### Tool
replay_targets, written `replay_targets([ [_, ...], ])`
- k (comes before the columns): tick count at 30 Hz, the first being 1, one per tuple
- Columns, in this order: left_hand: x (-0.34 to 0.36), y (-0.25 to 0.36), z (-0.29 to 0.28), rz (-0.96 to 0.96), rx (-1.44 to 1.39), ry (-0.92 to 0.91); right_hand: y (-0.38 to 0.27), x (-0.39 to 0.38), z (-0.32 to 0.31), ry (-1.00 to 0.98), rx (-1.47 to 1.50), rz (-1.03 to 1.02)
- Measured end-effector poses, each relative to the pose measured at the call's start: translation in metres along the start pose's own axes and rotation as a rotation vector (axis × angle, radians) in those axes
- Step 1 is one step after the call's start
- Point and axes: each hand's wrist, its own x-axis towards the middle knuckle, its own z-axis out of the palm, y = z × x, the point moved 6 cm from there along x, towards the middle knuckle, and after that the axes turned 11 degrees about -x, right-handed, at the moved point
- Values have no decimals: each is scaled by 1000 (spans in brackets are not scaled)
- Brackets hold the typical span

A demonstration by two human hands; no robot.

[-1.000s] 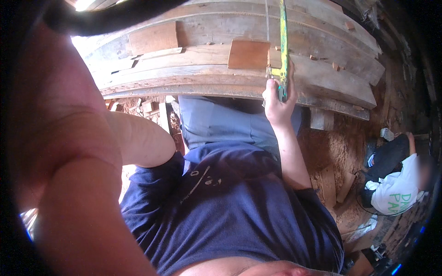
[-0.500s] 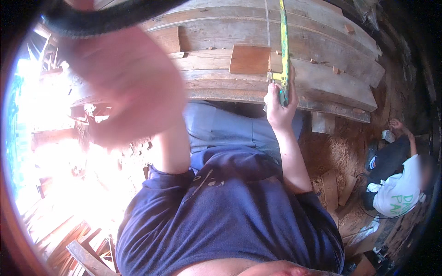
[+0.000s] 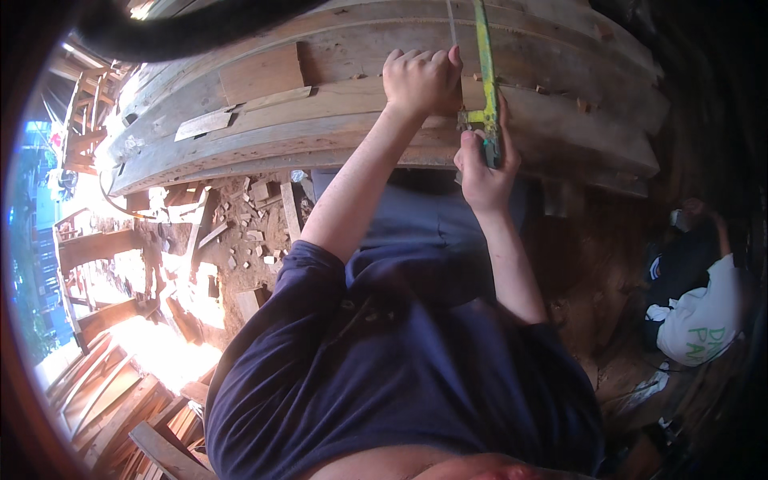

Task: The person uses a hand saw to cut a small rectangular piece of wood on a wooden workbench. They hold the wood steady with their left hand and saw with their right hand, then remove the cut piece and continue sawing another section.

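Note:
My right hand (image 3: 486,176) grips the dark handle of a yellow-green frame saw (image 3: 486,72), its thin blade (image 3: 452,24) running alongside the frame over the planks. My left hand (image 3: 420,80) has its fingers bent over a small brown wooden piece (image 3: 444,120) beside the saw, hiding most of it. Long weathered planks (image 3: 560,128) form the work surface, with loose board pieces (image 3: 260,72) and small offcuts (image 3: 582,105) lying on them.
Another person (image 3: 692,312) in a white shirt sits low at the right edge. Scattered wood offcuts (image 3: 256,236) cover the dirt floor on the left, beside piled boards (image 3: 104,384) at lower left. A black cable or strap (image 3: 192,32) crosses the top left.
My left hand has swung from close to the camera at the left up onto the brown piece beside the saw. My right hand still holds the saw, slightly shifted.

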Motion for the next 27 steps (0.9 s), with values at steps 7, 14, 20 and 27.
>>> replay_targets([
  [7,-1,1,-5,50,59,46,-13,-2,-2,-29,-104,-34],
  [14,-1,6,-9,93,43,79,-22,-16,-6,-2,-1,-57],
  [20,-10,18,-23,110,1,92,-24,8,0,-16,-47,-53],
  [27,-8,12,-17,97,44,101,-28,-6,0,-28,52,-13],
])
